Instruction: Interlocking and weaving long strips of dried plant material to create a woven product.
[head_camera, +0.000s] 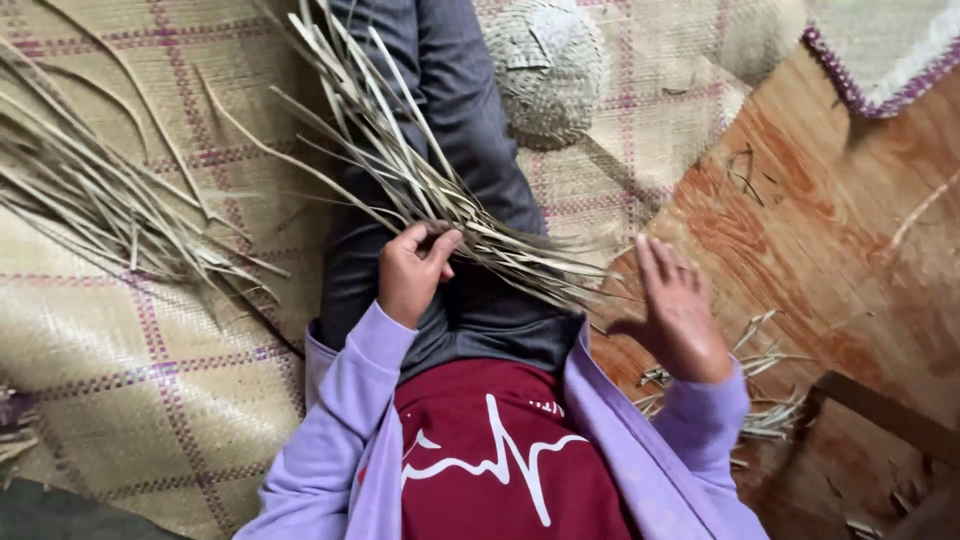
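We are gripping a bundle of dried leaf strips (420, 180) in our left hand (412, 272), fingers curled shut around the point where the strips are gathered, at the middle of the frame over our dark-trousered lap (470, 310). The strips are fanning out toward the upper left and tapering to thin tips at the centre right. Our right hand (675, 310) is hovering open, fingers spread and apart, just beside those tips and touching nothing that we can make out.

We are judging the strips to be very light, dry and springy: stiff along their length, yet likely to crack if folded sharply, and prone to sliding loose from one another. Taking hold where they bunch together, as the left hand is doing, looks the firmest place; the loose ends would splay.

More loose strips (90, 200) are lying at the left on the woven mat (150, 390), a small woven basket (545, 65) is sitting at the upper centre, and scraps (765, 400) are lying on the wooden floor (830, 230) at lower right.
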